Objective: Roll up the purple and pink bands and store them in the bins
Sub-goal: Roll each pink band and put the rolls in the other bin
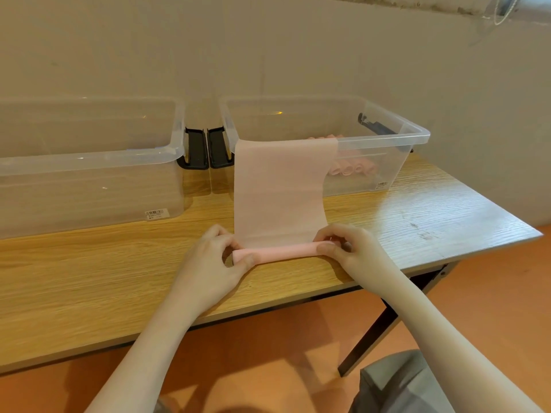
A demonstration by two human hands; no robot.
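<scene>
Two clear bins on a wooden counter (pixel 89 272) against the wall, side by side, black latch handles (pixel 207 149) between them. Left bin (pixel 89 174) shows nothing inside. Right bin (pixel 387 138) holds several rolled pink bands (pixel 348 168) at its bottom. One pink band (pixel 277 189) is draped over the right bin's front rim, hanging down to the counter, its near end wound into a roll lying crosswise near the counter's front edge. Both forearms reach forward from below. Left hand (pixel 214 257) pinches the roll's left end, thumb under, fingers curled over. Right hand (pixel 348 248) grips the right end likewise, knuckles raised, fingers curled over the roll.
</scene>
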